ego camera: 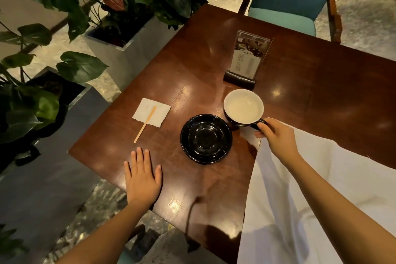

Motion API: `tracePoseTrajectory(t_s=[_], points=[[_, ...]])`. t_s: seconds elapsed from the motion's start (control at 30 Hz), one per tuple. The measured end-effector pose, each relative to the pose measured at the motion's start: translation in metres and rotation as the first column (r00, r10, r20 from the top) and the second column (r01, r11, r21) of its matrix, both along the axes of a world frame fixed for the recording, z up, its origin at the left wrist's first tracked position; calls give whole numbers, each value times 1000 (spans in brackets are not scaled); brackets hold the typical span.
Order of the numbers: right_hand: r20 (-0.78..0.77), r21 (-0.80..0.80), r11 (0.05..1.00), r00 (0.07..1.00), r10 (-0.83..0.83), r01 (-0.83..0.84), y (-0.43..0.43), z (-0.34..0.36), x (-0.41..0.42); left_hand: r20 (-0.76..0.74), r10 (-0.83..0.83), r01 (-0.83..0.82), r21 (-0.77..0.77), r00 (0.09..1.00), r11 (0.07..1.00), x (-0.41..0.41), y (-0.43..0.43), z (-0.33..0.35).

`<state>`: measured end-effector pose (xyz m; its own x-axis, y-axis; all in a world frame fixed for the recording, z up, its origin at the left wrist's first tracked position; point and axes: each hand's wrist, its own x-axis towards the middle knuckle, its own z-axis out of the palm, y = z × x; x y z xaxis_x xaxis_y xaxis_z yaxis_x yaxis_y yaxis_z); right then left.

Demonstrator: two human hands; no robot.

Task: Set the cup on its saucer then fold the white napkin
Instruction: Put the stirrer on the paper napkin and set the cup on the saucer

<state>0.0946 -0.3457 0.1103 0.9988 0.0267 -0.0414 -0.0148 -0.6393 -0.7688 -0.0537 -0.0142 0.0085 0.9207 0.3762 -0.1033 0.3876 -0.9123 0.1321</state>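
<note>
Glossy wooden table (321,83), glossy black saucer (188,152), matt paper napkin (159,113)

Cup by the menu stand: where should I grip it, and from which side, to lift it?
Grip the cup by its dark handle, coming from the near right: it juts out there, where the right hand pinches it.

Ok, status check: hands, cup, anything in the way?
Right hand grips cup by its handle, beside empty saucer, not on it. Left hand flat on table. Wooden stirrer lies across small white napkin.

Dim warm light; ceiling-lamp glare spots on table (214,66); wide-angle edge distortion.
</note>
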Motion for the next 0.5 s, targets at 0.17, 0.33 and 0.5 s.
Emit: tracePoseTrajectory(t_s=[0.17,0.33,0.5], points=[[17,99,993,998,63,-64,28,3,-20,6,-6,6,-2,1000,1000,0,0,2],[-35,170,978,991,128,-120,54,-12,-35,13,-7,7,2,1000,1000,0,-1,3],[-59,154,979,988,143,-132,65,-28,-45,8,-6,5,7,1000,1000,-1,0,1]])
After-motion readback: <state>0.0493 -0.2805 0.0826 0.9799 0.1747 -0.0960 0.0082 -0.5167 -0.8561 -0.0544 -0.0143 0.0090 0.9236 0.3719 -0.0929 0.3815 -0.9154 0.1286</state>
